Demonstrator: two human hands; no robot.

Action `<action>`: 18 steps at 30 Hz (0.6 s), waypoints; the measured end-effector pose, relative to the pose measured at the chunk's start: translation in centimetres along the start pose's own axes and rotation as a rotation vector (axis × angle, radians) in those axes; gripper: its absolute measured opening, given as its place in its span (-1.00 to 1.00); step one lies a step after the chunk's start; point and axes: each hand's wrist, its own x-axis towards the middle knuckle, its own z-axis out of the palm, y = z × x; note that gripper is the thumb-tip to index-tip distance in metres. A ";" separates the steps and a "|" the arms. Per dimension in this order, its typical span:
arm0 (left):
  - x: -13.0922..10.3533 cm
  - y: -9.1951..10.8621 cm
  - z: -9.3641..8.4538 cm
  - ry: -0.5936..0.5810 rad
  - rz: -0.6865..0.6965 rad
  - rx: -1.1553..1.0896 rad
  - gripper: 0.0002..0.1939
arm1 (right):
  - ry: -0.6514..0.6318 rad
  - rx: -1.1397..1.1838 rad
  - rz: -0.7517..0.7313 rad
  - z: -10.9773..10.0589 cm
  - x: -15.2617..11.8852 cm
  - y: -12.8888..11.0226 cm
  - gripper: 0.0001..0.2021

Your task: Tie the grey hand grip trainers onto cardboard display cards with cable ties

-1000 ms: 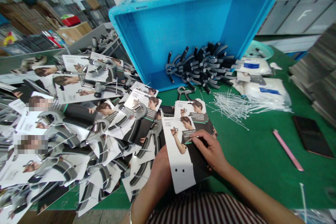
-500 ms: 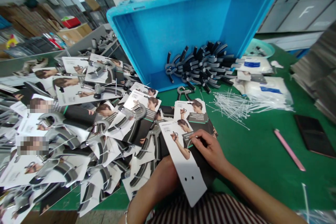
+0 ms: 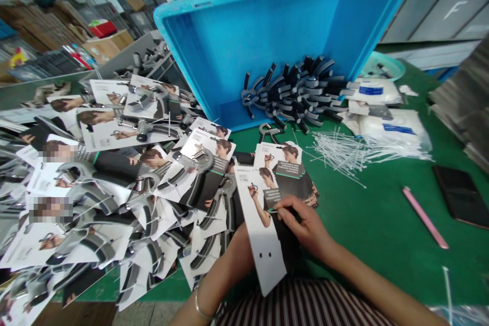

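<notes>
While the left grip sat mostly hidden behind a printed card, the right grip reached over the card's right edge, thumb and forefinger pinched together on a thin white tie at its front. How the left fingers were closed could not be told, since the card covered them. The card stood tilted between the two grips, its two punched holes toward the person's striped clothing. Just beyond the right grip, a fanned stack of similar cards lay on the green bench, and past that stack rested a single hand exerciser. Farther ahead of both grips, a blue crate was tipped on its side, with a heap of exercisers at its mouth. Left of the left grip spread a broad pile of carded exercisers. Ahead and to the right of the right grip lay loose white ties beside plastic bags; well apart on its right were a pink tool and a dark flat case.
</notes>
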 end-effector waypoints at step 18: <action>0.4 -0.1 -1.0 0.132 -0.371 -0.490 -0.65 | 0.026 0.126 0.122 0.0 0.3 0.1 -0.84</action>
